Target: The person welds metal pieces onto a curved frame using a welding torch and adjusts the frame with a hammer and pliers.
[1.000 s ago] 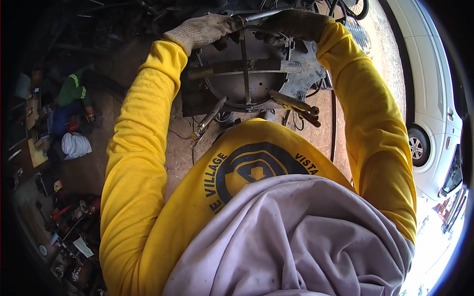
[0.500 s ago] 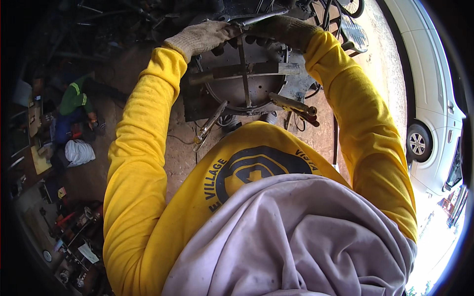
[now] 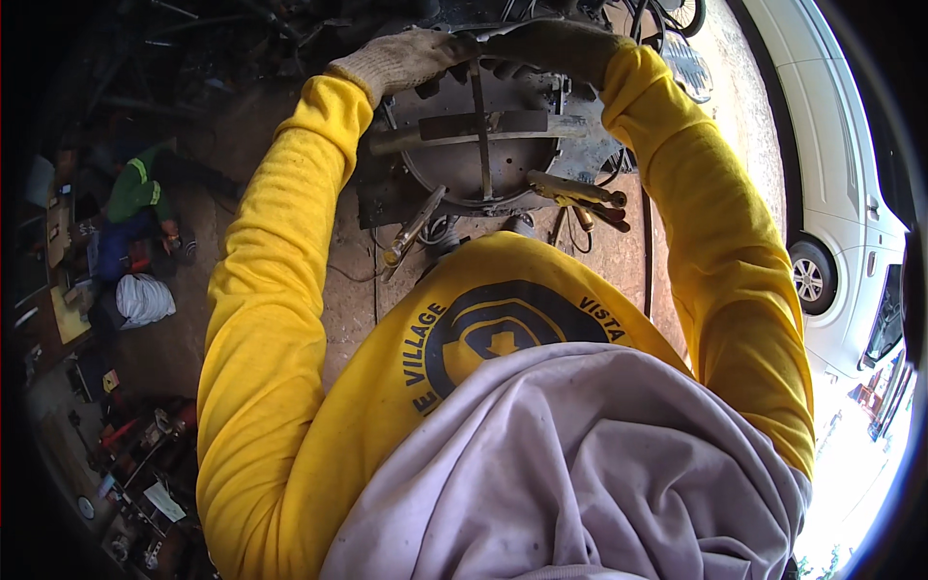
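Note:
My left hand (image 3: 401,63), in a knitted work glove, is closed at the far side of a dark metal assembly with a round plate (image 3: 454,164). Beside it, almost touching, my right hand (image 3: 561,48) is also gloved and closed. A sliver of a metal wrench (image 3: 491,35) shows where the hands meet; the gloves hide the rest. Below the hands, a narrow upright bar (image 3: 479,126) crosses a horizontal flat bar (image 3: 556,126) over the plate. Locking pliers (image 3: 416,230) clamp the plate's near left edge, and a second pair (image 3: 577,191) its near right edge.
A person in green (image 3: 140,193) crouches at the left, near a white bundle (image 3: 145,300). Tools and parts (image 3: 145,454) clutter the lower left. A white van (image 3: 836,193) stands at the right. A cable (image 3: 350,277) trails on the brown floor near the left pliers.
The wrench lay plainly visible across the tops of my hands; now mostly hidden. Both hands have shifted slightly toward the far edge. The assembly looks nearly unchanged.

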Motion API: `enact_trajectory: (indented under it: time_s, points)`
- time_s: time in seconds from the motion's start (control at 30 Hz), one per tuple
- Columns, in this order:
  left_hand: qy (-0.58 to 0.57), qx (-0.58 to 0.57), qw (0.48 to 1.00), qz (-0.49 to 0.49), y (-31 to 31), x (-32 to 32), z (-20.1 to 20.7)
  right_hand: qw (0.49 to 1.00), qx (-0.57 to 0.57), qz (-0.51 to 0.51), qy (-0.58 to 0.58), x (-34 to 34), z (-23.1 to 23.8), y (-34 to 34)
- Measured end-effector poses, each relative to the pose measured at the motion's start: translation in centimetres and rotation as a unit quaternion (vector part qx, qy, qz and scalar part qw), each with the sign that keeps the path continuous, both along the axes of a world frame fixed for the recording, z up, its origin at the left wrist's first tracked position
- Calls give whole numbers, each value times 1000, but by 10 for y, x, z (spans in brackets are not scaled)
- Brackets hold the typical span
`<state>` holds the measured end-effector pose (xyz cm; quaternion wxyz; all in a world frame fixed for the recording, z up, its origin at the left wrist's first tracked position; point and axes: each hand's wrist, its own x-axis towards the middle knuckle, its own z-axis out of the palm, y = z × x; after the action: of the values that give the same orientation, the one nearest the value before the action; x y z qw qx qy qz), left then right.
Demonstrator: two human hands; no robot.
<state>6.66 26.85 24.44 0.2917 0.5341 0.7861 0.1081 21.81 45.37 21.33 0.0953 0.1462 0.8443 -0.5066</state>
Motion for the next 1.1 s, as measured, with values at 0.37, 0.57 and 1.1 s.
enact_trajectory:
  time_s: [0.37,0.57,1.1]
  points:
    - [23,206,978,14,-33,-57,-10,990,-126,-56,-10,5,-4,-15]
    - [-96,74,992,-24,-94,-74,-26,993,-114,-38,-5,4,3,-19]
    - [63,185,981,-1,-75,-38,-25,996,-85,-31,-21,5,7,-17]
